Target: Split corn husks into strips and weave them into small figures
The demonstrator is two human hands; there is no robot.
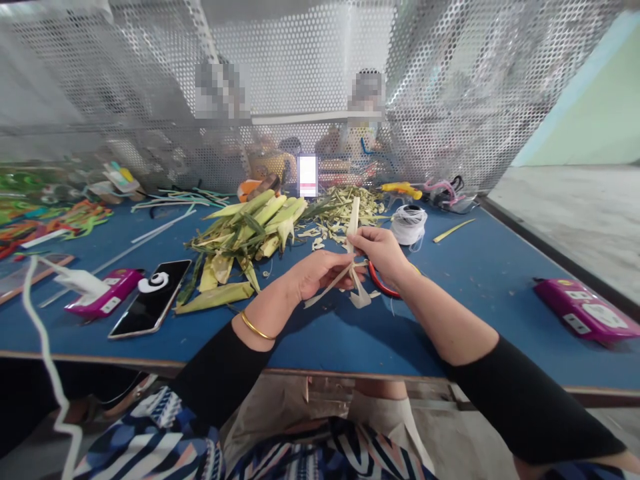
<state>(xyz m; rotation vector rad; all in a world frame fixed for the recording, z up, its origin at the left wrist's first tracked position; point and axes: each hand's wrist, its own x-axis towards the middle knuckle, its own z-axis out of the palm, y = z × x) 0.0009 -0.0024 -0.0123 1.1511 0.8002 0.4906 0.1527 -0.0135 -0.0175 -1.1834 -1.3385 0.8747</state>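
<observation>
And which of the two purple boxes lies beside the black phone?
The left purple box, close beside the phone; the other purple box lies toward the right end of the table.

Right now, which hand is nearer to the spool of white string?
Right. The right hand is just to the left of the spool of white string and slightly closer to the wearer; the left hand is farther left.

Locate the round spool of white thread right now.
In the head view, the round spool of white thread sits on the blue tabletop, right of centre, just beyond the right hand and nearer than the long yellow handle.
</observation>
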